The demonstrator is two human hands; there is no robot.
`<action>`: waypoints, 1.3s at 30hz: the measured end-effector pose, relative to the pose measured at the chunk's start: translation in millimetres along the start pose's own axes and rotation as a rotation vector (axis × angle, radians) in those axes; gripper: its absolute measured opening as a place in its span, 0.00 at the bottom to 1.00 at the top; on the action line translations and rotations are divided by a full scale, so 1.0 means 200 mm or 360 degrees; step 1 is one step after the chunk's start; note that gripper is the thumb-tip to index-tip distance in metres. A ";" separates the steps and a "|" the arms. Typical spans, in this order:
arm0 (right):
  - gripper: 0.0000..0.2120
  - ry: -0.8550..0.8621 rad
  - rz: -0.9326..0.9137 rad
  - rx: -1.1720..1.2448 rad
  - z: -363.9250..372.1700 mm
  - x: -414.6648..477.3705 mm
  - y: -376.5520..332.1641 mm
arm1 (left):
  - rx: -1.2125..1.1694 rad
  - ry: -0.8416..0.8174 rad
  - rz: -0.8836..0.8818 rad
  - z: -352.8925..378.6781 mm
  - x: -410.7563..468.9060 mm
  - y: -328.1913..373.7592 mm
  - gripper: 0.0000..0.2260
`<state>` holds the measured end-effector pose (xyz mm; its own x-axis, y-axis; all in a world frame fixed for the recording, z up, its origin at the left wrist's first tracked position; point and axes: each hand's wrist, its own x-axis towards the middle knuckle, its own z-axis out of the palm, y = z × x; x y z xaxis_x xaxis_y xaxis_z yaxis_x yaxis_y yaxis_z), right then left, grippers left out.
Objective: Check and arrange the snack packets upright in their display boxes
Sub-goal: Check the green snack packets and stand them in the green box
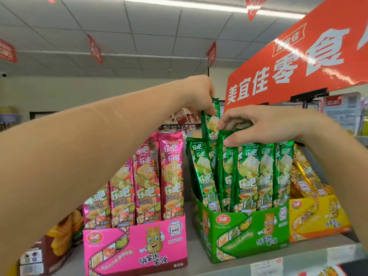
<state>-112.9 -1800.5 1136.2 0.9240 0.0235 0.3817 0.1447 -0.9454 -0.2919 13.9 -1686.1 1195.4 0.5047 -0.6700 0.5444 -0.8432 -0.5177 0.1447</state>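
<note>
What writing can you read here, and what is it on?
"美宜佳零食": red overhead sign.
"乐吧": pink packets and green packets.
"领薯国薯领": fronts of pink box and green box.
Hanging red flags, shelf tag, packet small print: too blurred.

forearms (99, 140) bare; left hand (199, 94), right hand (264, 124) bare.

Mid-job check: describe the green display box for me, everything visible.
The green display box looks like glossy printed cardboard, open-topped, its low front wall showing a red oval logo, a cartoon potato mascot and a filmstrip of snack pictures. It stands on the grey shelf, apart from the pink box and close against the yellow box. Its green packets stand upright inside; the left hand and right hand grip packet tops, not the box.
</note>
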 end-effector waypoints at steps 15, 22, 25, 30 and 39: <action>0.19 0.0461 -0.0038 -0.0517 0.16 -0.05 0.01 | 0.0051 0.1332 0.0374 -0.18 -0.16 -0.04 0.12; 0.12 0.0190 -0.0072 -0.0186 0.07 -0.02 0.02 | 0.0040 0.1123 0.0385 -0.16 -0.23 -0.09 0.10; 0.16 0.0076 -0.0116 0.0021 0.01 -0.04 0.05 | -0.0190 0.0932 0.0351 -0.16 -0.23 -0.09 0.10; 0.21 0.0007 -0.0107 0.0178 -0.02 -0.07 0.08 | -0.0282 0.0658 0.0240 -0.12 -0.20 -0.06 0.10; 0.13 0.0307 -0.0121 -0.0042 0.06 -0.07 0.03 | 0.0207 -0.0204 0.0036 0.14 -0.12 -0.04 0.18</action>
<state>-120.7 -1802.8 1118.9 0.8254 0.0350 0.5634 0.1999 -0.9515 -0.2337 12.5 -1680.5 1158.1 0.5121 -0.7404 0.4354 -0.8279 -0.5605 0.0206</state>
